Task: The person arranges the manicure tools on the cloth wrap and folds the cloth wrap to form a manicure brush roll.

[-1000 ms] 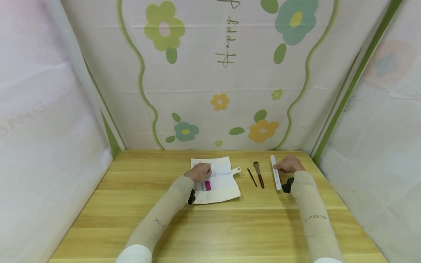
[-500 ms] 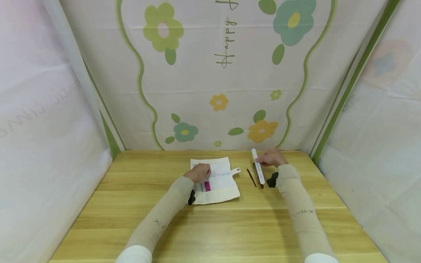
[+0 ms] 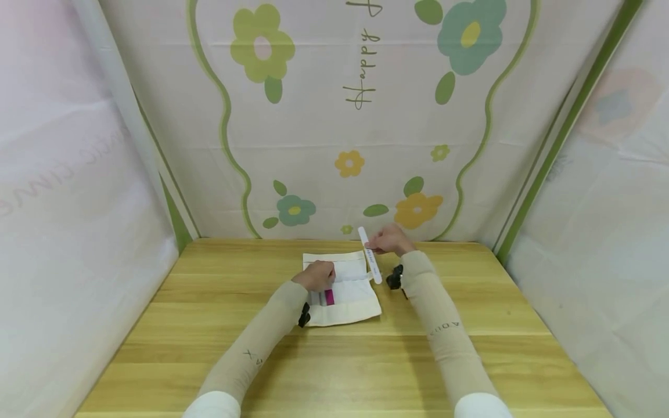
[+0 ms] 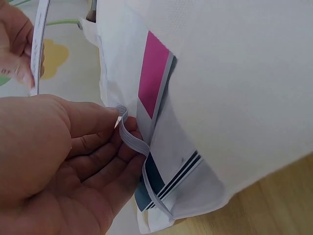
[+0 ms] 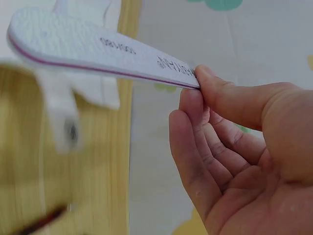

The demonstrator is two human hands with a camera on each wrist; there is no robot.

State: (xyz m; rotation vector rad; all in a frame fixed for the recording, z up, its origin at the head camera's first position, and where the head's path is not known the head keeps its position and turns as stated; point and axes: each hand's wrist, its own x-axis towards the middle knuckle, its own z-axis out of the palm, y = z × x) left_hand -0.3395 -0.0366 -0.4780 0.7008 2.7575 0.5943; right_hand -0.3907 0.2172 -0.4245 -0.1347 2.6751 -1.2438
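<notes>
A white nail file point(image 3: 370, 255) with printed lettering is pinched between the thumb and fingers of my right hand point(image 3: 389, 239), raised by the right edge of an unfolded white cloth pouch point(image 3: 360, 309). My left hand point(image 3: 317, 276) is over the pouch's left part. In the left wrist view its thumb and fingers pinch a grey elastic band point(image 4: 133, 139), pulling it up in a loop. Behind the band sit a flat strip with a magenta end point(image 4: 155, 73) and a dark teal piece with stripes point(image 4: 154, 178). The pouch's strap point(image 5: 63, 115) shows in the right wrist view.
A thin dark reddish stick point(image 5: 41, 220) lies blurred on the wooden table point(image 3: 334, 371). The brush is mostly hidden by my right arm; part of it shows in the left wrist view point(image 4: 92, 11). Patterned fabric point(image 3: 313, 128) walls the table at the back and sides.
My right hand has carried the nail file leftward, from the table's right side, past the brush and thin stick, to the pouch's edge. The left hand has stayed in place.
</notes>
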